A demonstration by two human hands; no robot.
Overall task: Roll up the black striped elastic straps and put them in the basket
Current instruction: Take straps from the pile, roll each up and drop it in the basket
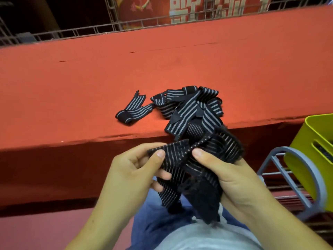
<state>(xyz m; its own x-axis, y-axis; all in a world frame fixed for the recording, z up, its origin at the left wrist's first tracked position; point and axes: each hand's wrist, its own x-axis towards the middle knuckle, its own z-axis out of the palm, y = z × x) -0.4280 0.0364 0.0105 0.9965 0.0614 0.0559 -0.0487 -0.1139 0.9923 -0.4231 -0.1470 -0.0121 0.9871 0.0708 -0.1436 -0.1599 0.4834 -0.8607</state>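
Note:
A black striped elastic strap [182,170] hangs loose between both hands, in front of the table's near edge and above my lap. My left hand [133,174] pinches its left end with thumb on top. My right hand [232,175] grips the strap's bunched middle, thumb pressed on the fabric. Its far end runs up to a tangled pile of striped straps [191,109] near the edge of the red table [72,87]. Another strap [129,110] lies folded just left of the pile. The yellow-green basket [311,159] stands at the right, with something dark showing through its handle slot.
The basket sits on a grey-blue metal rack [295,170] right of my knees. A wire grid fence [75,31] runs along the table's far side, with a red banner behind it. My legs in blue trousers are below the hands.

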